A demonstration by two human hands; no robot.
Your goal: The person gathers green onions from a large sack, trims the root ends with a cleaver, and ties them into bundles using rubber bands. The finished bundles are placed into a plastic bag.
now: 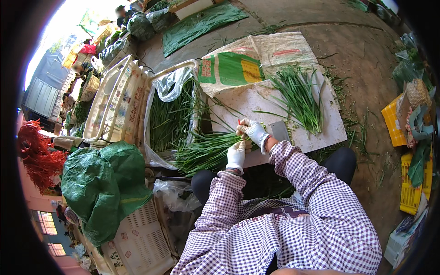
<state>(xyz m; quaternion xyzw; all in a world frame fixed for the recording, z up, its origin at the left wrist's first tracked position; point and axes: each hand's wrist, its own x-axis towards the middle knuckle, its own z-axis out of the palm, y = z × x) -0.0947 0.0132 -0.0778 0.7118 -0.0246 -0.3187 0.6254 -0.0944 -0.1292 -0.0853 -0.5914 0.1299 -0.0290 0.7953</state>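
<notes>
My left hand (237,153), in a white glove, is closed around the stem end of a bunch of long green leaves (206,149), probably chives. Against the same bunch, my right hand (253,132), also gloved, pinches a thin red tie (239,121) between its fingers. Beside the right wrist, a flat metal blade (279,131) lies on the pale board (237,100); its handle is hidden. A second bunch of the leaves (302,99) rests on the right part of the board.
A plastic-lined white crate (147,117) of leaves stands left of the board, beside empty-looking white crates (115,99). A green sack (103,185) lies on a crate near my left. Red strands (37,154) hang at far left. Yellow crates (410,184) stand right. People are in the distance.
</notes>
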